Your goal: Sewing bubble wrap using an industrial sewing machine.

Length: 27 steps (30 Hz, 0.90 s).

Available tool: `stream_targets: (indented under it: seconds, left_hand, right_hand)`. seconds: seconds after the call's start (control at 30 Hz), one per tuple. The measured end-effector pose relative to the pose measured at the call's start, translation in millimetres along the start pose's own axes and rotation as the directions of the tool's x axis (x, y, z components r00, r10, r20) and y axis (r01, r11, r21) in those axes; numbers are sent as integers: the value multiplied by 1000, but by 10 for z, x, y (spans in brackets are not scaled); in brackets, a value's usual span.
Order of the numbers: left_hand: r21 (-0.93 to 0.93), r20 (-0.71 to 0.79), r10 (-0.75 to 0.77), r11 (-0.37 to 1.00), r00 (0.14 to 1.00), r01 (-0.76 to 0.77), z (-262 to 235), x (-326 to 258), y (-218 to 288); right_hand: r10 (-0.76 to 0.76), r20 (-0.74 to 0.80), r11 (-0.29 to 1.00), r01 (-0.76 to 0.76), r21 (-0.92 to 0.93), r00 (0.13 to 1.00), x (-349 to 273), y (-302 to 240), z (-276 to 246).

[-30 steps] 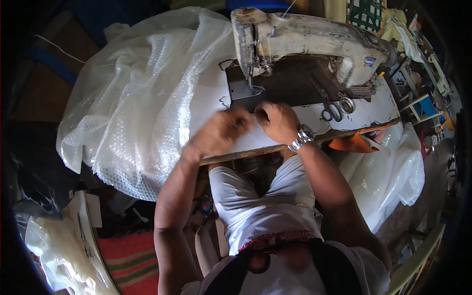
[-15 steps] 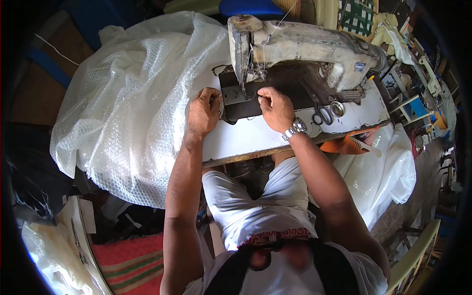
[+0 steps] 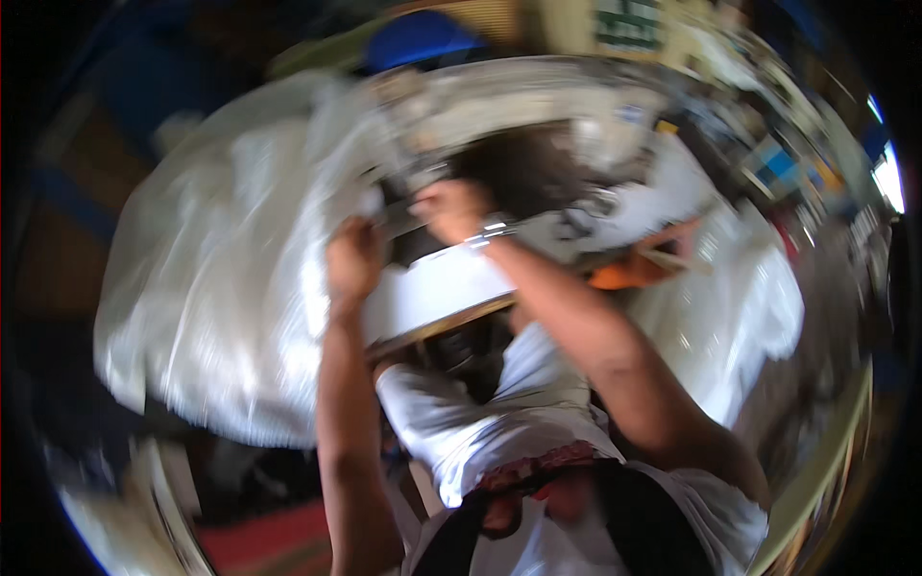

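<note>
Motion blurs the whole view. My left hand [image 3: 353, 254] is at the left end of the white sewing table [image 3: 442, 296], beside a large heap of bubble wrap [image 3: 221, 259]. Its fingers are curled together; what they hold cannot be made out. My right hand [image 3: 453, 209], with a metal watch [image 3: 490, 231] at the wrist, is just right of it, below the head of a worn, pale sewing machine [image 3: 538, 96]. Thumb and fingers there are drawn together in a pinch, and anything between them is too smeared to name. The needle is lost in the blur.
Scissors [image 3: 574, 228] lie on the table right of my right hand. An orange piece [image 3: 629, 273] hangs at the front edge, with more clear plastic wrap [image 3: 715, 312] below right. A blue rounded object [image 3: 420, 41] stands behind the machine.
The view has swung, so the table and machine sit further left in it. My right hand has come closer to my left, toward the needle end. Both hands stay curled.
</note>
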<state>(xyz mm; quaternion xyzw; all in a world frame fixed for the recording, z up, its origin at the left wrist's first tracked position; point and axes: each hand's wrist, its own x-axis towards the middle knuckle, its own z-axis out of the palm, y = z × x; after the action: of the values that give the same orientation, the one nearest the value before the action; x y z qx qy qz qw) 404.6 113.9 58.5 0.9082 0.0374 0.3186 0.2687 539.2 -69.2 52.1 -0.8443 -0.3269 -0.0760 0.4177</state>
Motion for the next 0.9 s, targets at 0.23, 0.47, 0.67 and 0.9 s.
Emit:
stream_targets:
  seconds: [0.23,0.47,0.67,0.9]
  left_hand:
    - [-71,167,-75,994,983,88,62,87,21]
    - [-40,130,-68,996,989,74,-21,75,131]
    - [-65,161,-93,992,982,105,-12,55,119]
    - [-137,188,-133,978,973,160,98,97,24]
  right_hand:
    - [187,5,982,-187,-15,982,58,11,157]
    - [83,1,991,-82,-104,997,9,-101,92]
    - [74,34,994,-72,-78,997,-31,-67,64]
    - [-82,131,989,65,131,988,7,110,-55]
